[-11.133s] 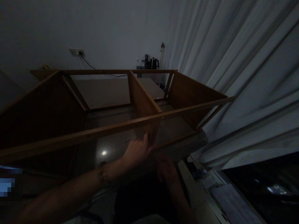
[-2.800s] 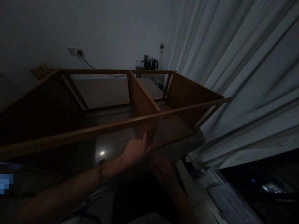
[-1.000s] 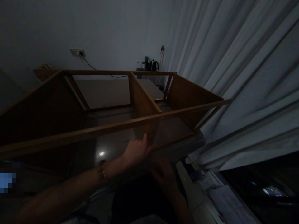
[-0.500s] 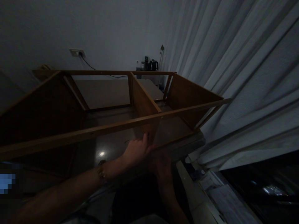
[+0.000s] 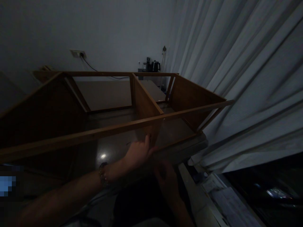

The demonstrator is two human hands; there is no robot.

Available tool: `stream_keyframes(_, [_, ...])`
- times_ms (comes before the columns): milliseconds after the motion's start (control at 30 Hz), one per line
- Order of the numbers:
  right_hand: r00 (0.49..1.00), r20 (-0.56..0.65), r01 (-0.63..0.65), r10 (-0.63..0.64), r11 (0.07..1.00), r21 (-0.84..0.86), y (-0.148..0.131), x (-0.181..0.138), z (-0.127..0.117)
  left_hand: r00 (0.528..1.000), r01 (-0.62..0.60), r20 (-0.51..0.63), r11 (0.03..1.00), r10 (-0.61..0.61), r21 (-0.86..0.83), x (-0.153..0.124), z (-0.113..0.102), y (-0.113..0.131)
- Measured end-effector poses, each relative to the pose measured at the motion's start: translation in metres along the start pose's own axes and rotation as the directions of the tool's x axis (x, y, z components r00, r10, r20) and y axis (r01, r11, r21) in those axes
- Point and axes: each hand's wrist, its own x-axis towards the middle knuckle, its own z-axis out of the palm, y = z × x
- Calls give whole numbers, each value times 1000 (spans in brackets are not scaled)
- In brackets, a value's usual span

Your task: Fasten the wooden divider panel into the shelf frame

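A wooden frame [image 5: 118, 126] with open bays lies across the view, and a brown divider panel [image 5: 146, 100] splits it in the middle. My left hand [image 5: 138, 153], with a bracelet [image 5: 103, 174] on the wrist, is closed around the divider's near end, below the front rail. Its thumb points up against the wood; the other fingers are mostly hidden. Just below and to the right, my right hand [image 5: 167, 179] is apart from the frame, over my dark-clothed lap. It is dim and smeared, so its fingers and anything in them cannot be made out.
The frame rests on a grey, shiny surface [image 5: 113, 145]. Pale curtains [image 5: 227, 78] hang close on the right. Behind stand a black kettle [image 5: 155, 66] and a wall socket [image 5: 78, 54] with a plugged-in cord. Papers [image 5: 229, 201] lie at lower right.
My right hand has moved slightly down, away from the frame's lower edge, and turned a little. The left hand and the wooden frame look unchanged.
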Motion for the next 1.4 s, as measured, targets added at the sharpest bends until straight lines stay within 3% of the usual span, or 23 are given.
stream_keyframes(133, [995,-15,98,-103,975,-200,-4,3,-6,1000,5,-22,1000,-4,19,0,1,0])
stream_keyframes(233, [993,-25,105,-114,964,-243,-9,4,-6,1000,-8,-20,1000,8,9,0,1,0])
stream_keyframes(333, [996,-70,-56,52,996,-64,-13,4,-2,1000,-12,-10,1000,12,14,0,1,-1])
stream_keyframes(433, [952,36,-304,303,932,197,-14,3,2,1000,-16,-20,1000,16,9,0,1,-1])
stream_keyframes(500, [922,119,-388,369,880,274,-14,4,3,1000,-15,-25,1000,15,9,0,2,-2])
stream_keyframes(600, [916,159,-400,370,876,270,-13,6,2,1000,-9,-23,1000,9,15,0,4,-2])
stream_keyframes(700, [947,116,-317,299,927,200,-10,6,2,1000,-1,-25,1000,1,9,0,4,-1])
stream_keyframes(800, [988,1,-152,152,986,66,-5,5,2,1000,11,-21,1000,-10,7,0,2,0])
stream_keyframes(900, [997,-75,-4,-3,996,-90,-1,5,-2,1000,16,-5,1000,-16,3,0,1,1])
stream_keyframes(1000, [981,-60,167,-184,961,-219,5,6,-9,1000,24,-6,1000,-24,11,0,2,1])
stream_keyframes(1133, [927,72,371,-368,869,-327,11,10,-15,999,6,-34,1000,-6,11,0,3,0])
stream_keyframes(1267, [913,162,406,-374,868,-286,9,12,-16,999,3,-33,1000,-3,-5,0,4,-1])
stream_keyframes(1400, [953,79,302,-294,943,-138,-2,13,-10,999,-2,-47,1000,3,10,0,5,-1])
